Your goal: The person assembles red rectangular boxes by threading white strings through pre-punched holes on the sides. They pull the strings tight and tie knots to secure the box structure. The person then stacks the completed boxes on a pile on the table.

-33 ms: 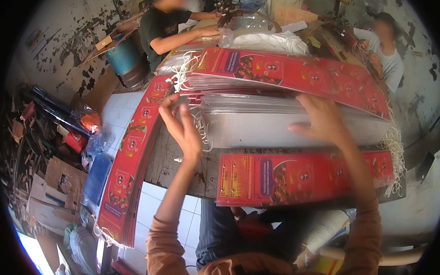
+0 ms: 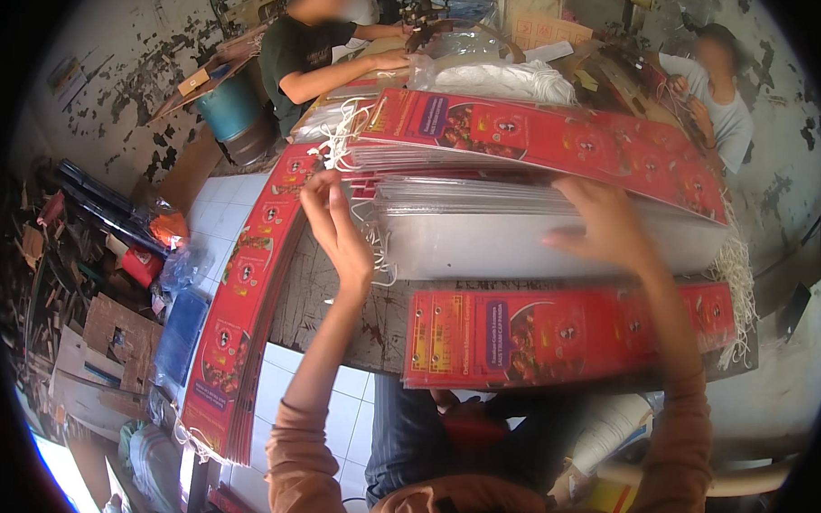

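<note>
My left hand (image 2: 339, 232) is raised at the left end of a stack of long strips, thumb and fingertips drawn together beside white strings (image 2: 341, 137). Whether a string is between them is too small to tell. My right hand (image 2: 608, 222) lies spread over the grey-backed strips (image 2: 482, 245), fingertips near their upper edges and thumb over the pale face. Behind these, a tilted stack of red printed strips (image 2: 551, 134) shows food pictures. Closer to me lies another red printed stack (image 2: 540, 333), partly behind my right forearm.
More red strips (image 2: 240, 280) overhang the table's left side. White strings (image 2: 735, 281) hang at the right end. One co-worker (image 2: 322, 65) sits at the far left, another (image 2: 717, 101) at the far right. A blue drum (image 2: 229, 109) and scrap cardboard (image 2: 115, 339) stand left.
My left thumb and fingers have come closer together. The grey-backed strips and my right hand have shifted very slightly.
</note>
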Action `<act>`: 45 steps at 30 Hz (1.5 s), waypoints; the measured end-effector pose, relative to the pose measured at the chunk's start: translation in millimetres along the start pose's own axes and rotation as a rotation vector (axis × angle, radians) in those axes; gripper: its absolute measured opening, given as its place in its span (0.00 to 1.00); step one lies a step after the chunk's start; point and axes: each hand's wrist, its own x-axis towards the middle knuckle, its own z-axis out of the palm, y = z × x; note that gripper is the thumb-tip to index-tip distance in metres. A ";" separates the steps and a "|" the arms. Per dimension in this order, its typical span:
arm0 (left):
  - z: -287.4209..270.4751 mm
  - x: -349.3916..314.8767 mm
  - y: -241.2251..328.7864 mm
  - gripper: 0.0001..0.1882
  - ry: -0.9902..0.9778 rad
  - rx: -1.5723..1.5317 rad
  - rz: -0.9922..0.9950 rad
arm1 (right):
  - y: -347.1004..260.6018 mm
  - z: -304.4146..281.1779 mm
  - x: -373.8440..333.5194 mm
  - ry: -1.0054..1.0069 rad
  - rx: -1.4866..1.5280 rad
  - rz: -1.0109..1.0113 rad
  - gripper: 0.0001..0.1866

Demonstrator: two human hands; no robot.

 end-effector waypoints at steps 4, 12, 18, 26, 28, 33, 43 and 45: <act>10.7 1.4 -22.4 0.28 -0.120 -0.049 -0.278 | 19.7 3.0 2.9 0.064 0.162 0.000 0.31; 10.6 -20.9 -9.6 0.32 -0.368 0.148 -0.200 | -0.3 -9.2 4.9 -0.112 0.018 0.124 0.32; 9.4 -21.5 -10.5 0.29 -0.385 -0.044 -0.181 | -11.7 -28.9 4.1 -0.273 0.046 0.158 0.33; 4.8 -26.7 -12.1 0.33 -0.508 -0.376 -0.321 | -9.0 -38.2 1.2 -0.348 0.100 0.122 0.35; 7.8 -27.1 -8.9 0.40 -0.559 -0.471 -0.353 | -6.8 -34.3 0.2 -0.320 0.118 0.102 0.35; 13.4 -29.3 -4.2 0.47 -0.672 -0.508 -0.356 | -0.2 -37.7 -5.9 -0.307 0.134 0.100 0.36; 5.9 -37.3 -4.6 0.35 -0.664 -0.519 -0.398 | 5.7 -58.6 -33.1 -0.214 0.220 0.124 0.36; 3.7 -37.9 -6.6 0.34 -0.640 -0.489 -0.347 | 28.3 -79.9 -53.2 -0.183 0.275 0.274 0.34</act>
